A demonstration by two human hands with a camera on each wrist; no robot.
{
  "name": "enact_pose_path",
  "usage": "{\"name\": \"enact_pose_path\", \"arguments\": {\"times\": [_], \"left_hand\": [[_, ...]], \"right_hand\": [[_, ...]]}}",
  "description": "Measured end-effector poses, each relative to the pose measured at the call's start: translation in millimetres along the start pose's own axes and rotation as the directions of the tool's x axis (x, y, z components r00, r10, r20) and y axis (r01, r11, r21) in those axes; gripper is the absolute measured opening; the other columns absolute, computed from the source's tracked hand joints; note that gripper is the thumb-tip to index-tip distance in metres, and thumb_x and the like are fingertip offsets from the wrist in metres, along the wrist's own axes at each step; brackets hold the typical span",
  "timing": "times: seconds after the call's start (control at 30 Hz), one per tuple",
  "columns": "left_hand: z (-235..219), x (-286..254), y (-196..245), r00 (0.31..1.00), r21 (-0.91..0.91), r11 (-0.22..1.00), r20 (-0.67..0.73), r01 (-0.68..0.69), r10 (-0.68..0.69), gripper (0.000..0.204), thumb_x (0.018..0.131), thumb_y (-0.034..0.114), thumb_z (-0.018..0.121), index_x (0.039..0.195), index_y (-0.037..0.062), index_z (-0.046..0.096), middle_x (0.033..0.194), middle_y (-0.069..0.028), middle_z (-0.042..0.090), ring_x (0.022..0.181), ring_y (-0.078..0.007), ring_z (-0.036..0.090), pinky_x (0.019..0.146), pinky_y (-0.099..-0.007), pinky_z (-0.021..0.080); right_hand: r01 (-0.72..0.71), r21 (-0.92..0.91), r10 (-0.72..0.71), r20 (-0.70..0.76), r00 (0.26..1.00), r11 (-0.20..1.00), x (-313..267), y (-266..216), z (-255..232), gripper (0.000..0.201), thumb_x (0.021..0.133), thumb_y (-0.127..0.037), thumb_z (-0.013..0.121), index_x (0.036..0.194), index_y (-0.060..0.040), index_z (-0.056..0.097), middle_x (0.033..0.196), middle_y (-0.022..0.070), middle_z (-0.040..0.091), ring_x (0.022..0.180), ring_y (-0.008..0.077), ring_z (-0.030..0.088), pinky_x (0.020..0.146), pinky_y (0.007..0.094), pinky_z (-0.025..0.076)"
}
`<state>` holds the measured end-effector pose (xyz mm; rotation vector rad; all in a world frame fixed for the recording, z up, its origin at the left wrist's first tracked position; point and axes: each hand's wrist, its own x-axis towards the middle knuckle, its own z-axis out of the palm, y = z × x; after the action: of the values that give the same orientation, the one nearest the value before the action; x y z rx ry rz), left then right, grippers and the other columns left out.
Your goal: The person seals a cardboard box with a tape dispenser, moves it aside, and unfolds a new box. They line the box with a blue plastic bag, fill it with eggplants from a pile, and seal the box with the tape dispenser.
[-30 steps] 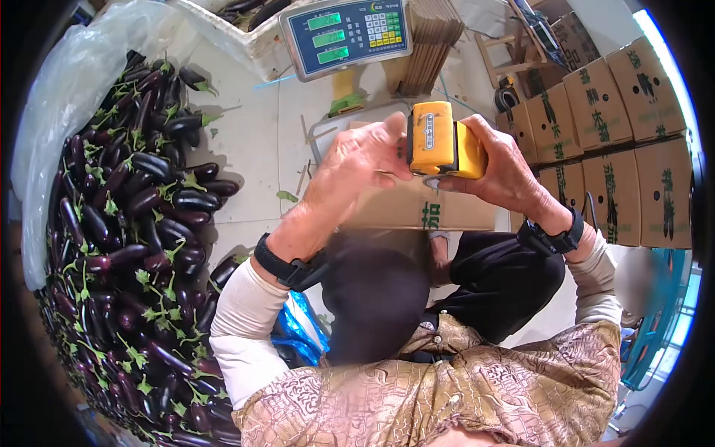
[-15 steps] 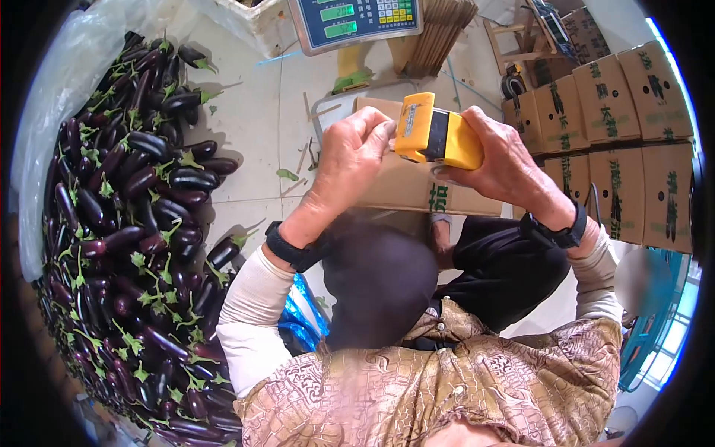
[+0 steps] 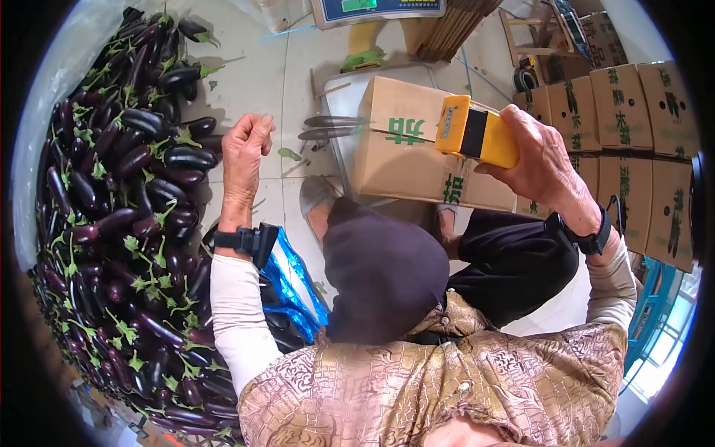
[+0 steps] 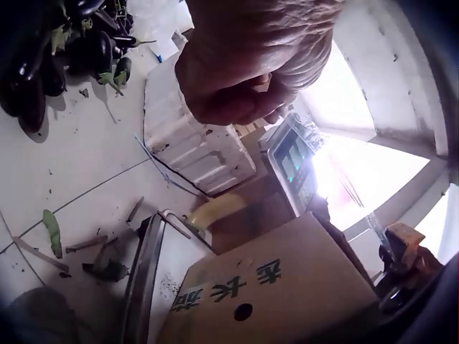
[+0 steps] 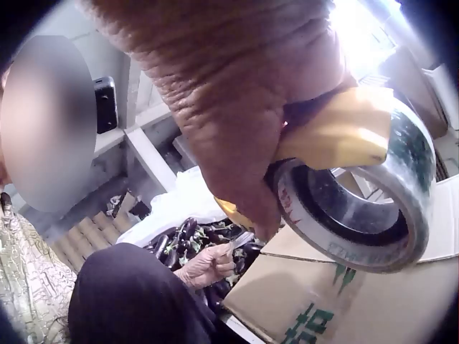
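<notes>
My right hand [image 3: 547,153] grips a yellow tape dispenser [image 3: 497,141] by its body, above the right part of a closed cardboard carton [image 3: 406,160] with green characters. A wide roll of clear tape [image 5: 358,215] shows on the dispenser in the right wrist view. My left hand [image 3: 246,160] is well off to the left, over the floor beside the eggplants, fingers curled. In the right wrist view that hand's thumb and fingers pinch the end of a clear tape strip [image 5: 242,241]. Most of the strip's length is hard to see.
A big heap of eggplants [image 3: 112,246] covers the left side. A digital scale [image 3: 376,7] stands at the top, near a stack of flat cardboard [image 3: 454,30]. Printed cartons [image 3: 633,164] are stacked at right. A blue plastic bag [image 3: 294,287] lies by my knee.
The left hand was at the dispenser and has moved far left, away from it. The right hand with the tape dispenser has shifted right, and the carton is now in fuller view.
</notes>
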<state>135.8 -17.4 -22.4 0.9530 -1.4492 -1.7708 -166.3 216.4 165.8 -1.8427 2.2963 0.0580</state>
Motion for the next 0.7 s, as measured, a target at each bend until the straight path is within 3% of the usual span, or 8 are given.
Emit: {"name": "enact_pose_path", "arguments": {"times": [0.3, 0.43, 0.5, 0.57, 0.7], "left_hand": [[8, 11, -58, 0.99, 0.215, 0.976, -0.13, -0.028, 0.057, 0.025, 0.096, 0.022, 0.064, 0.078, 0.0054, 0.06, 0.063, 0.0077, 0.043, 0.057, -0.0018, 0.033, 0.052, -0.02, 0.026], [28, 14, -98, 0.966, 0.368, 0.922, -0.171, -0.12, 0.193, 0.024, 0.094, 0.019, 0.063, 0.078, 0.0023, 0.061, 0.065, 0.0034, 0.053, 0.06, -0.0056, 0.044, 0.056, -0.0227, 0.038], [43, 10, -119, 0.972, 0.432, 0.898, -0.161, -0.088, 0.173, 0.024, 0.094, 0.019, 0.062, 0.079, 0.0005, 0.061, 0.066, -0.0011, 0.058, 0.063, -0.0076, 0.049, 0.058, -0.0269, 0.042], [64, 11, -154, 0.957, 0.47, 0.864, -0.119, -0.179, 0.263, 0.022, 0.093, 0.023, 0.062, 0.081, 0.0048, 0.062, 0.068, -0.0159, 0.061, 0.058, -0.0322, 0.059, 0.056, -0.0408, 0.046], [106, 11, -174, 0.959, 0.53, 0.819, -0.032, -0.222, 0.28, 0.022, 0.096, 0.026, 0.057, 0.086, 0.0067, 0.06, 0.069, -0.0185, 0.062, 0.066, -0.0422, 0.06, 0.058, -0.049, 0.047]], "right_hand": [[0.014, -0.04, -0.013, 0.033, 0.999, 0.999, 12, 0, 22, 0.055, 0.071, -0.028, 0.084, 0.103, -0.0041, 0.046, 0.091, 0.0196, 0.063, 0.087, 0.0416, 0.064, 0.074, 0.0478, 0.052], [-0.001, -0.032, 0.003, 0.081, 0.997, 0.999, 21, 0, 26, 0.055, 0.07, -0.028, 0.084, 0.102, -0.0036, 0.046, 0.09, 0.0203, 0.062, 0.087, 0.0428, 0.063, 0.074, 0.0485, 0.051], [-0.013, -0.04, 0.017, 0.101, 0.995, 0.999, 22, -1, 28, 0.056, 0.07, -0.029, 0.084, 0.101, -0.0028, 0.046, 0.09, 0.021, 0.061, 0.087, 0.0438, 0.062, 0.073, 0.0487, 0.051], [0.0, -0.037, 0.003, 0.095, 0.995, 0.999, 23, 0, 30, 0.055, 0.071, -0.029, 0.084, 0.1, -0.0025, 0.046, 0.09, 0.0211, 0.061, 0.086, 0.044, 0.061, 0.073, 0.0486, 0.051], [0.021, -0.026, -0.018, 0.088, 0.996, 0.999, 24, 2, 33, 0.055, 0.07, -0.03, 0.085, 0.097, -0.002, 0.046, 0.089, 0.0211, 0.059, 0.084, 0.0443, 0.06, 0.071, 0.0484, 0.05]]}}
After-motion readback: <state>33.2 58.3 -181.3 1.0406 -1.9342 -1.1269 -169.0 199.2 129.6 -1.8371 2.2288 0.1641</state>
